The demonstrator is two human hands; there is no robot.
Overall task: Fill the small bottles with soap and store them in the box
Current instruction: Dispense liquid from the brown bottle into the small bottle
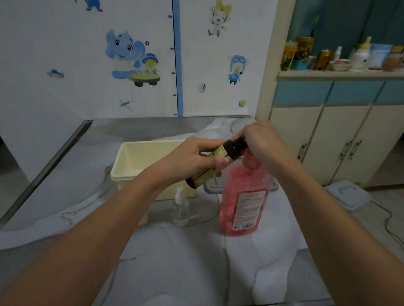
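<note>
A small brown bottle (pixel 216 160) with a yellowish label is held tilted above the table, my left hand (pixel 190 160) gripping its body. My right hand (pixel 260 140) curls round the dark cap at the bottle's upper end. Just below and behind stands a large pink soap bottle (pixel 243 202) with a pump top, upright on the table. A small clear spray bottle (pixel 181 208) stands left of the soap. A cream plastic box (pixel 141 163) sits open behind my left forearm.
The marble-patterned table (pixel 183 264) has a metal rim, with its front edge near me. A white lid (pixel 213 187) lies behind the soap bottle. On the right stand a cabinet (pixel 335 143) and a white container (pixel 347 194) on the floor.
</note>
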